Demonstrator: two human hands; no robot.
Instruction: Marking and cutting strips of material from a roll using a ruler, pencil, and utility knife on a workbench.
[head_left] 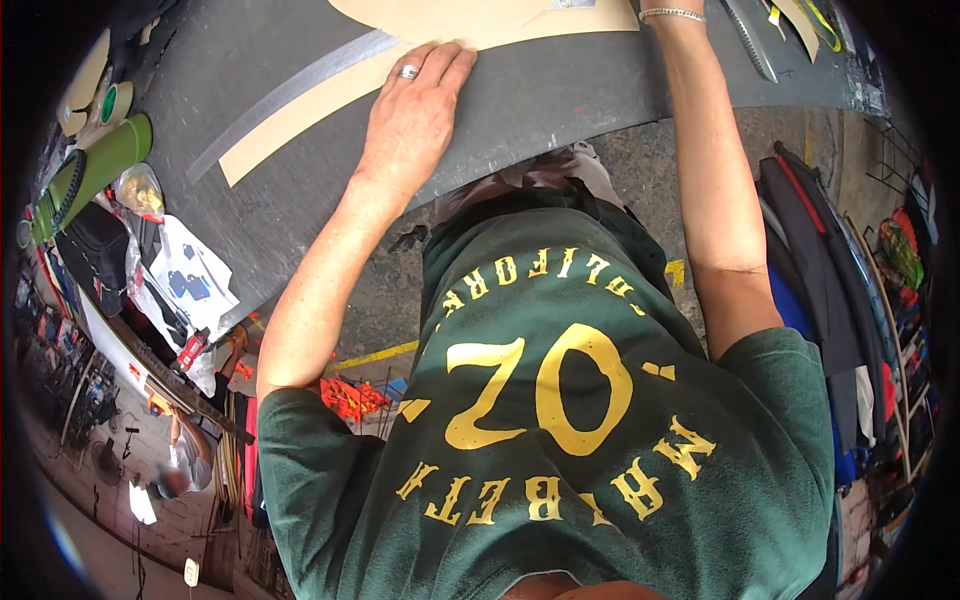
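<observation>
The tan sheet (300, 125) lay on the dark table (540, 90), probably light, bendable and easily creased, best taken by opposite edges. The left hand (418, 105) rested flat on it; the right hand's (678, 8) grip (cropped away) could not be told.

Left hand (420, 105): palm down, fingers extended | right hand (680, 5): mostly cropped | 2 forearms (330, 280) outstretched
</observation>
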